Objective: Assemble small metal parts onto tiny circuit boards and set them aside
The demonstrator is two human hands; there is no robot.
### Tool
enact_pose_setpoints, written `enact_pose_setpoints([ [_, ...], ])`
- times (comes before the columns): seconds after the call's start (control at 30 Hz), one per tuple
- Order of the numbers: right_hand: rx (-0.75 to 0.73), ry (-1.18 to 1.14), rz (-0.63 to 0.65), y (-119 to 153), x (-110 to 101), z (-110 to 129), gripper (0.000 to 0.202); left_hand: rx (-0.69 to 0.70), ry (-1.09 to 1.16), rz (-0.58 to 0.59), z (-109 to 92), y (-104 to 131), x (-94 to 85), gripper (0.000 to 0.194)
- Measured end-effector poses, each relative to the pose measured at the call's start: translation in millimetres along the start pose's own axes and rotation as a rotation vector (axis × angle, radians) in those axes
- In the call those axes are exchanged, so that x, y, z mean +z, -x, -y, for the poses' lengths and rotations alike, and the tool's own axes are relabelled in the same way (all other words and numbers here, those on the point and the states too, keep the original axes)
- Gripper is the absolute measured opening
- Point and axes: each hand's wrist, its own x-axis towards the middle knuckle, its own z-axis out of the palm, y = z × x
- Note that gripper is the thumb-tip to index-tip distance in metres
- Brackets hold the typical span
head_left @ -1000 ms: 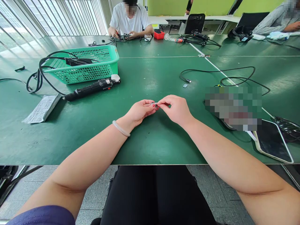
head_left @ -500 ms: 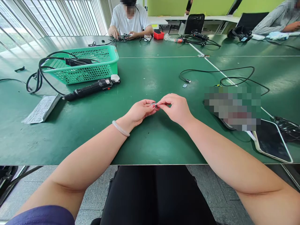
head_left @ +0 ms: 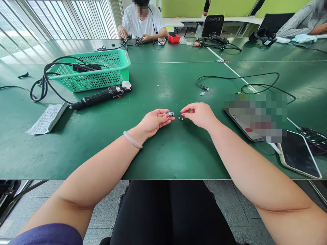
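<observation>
Between the thumb and fingers of my left hand point(head_left: 156, 121) is a small silvery part point(head_left: 169, 114), its right end sticking out past the fingertips. My right hand point(head_left: 198, 115) is just to the right, its thumb and index finger apart with nothing between them. A tiny metallic piece point(head_left: 181, 118) shows below the right fingertips, between the two hands, over the green table point(head_left: 153, 160). The details of both small pieces are too small to make out.
A green basket point(head_left: 97, 76) with cables, a black electric screwdriver point(head_left: 102, 97) and a paper pad point(head_left: 47, 119) are at left. A black cable point(head_left: 230, 78), a phone point(head_left: 298, 153) and a grey device point(head_left: 245, 127) are at right. A person point(head_left: 142, 23) sits opposite.
My right hand has moved right, away from my left hand, and its fingers have parted. The tiny metallic piece now shows between the hands. My left hand has kept its hold.
</observation>
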Motion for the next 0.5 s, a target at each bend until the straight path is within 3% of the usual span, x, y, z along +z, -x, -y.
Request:
enact_pose_setpoints([
  [0.1, -0.012, 0.13, 0.097, -0.2, 2.2, -2.3, 0.014, -0.005, -0.007, -0.009, 1.0, -0.2, -0.8, 0.014],
  [0.27, -0.057, 0.222, 0.093, 5.6, 12.7, 6.9, 0.007, -0.01, -0.005, -0.014, 3.1, -0.9, -1.9, 0.013],
  [0.5, -0.031, 0.046, 0.157, 7.1, 13.1, 11.7, 0.021, -0.005, 0.007, -0.013, 2.1, -2.2, -2.5, 0.011],
])
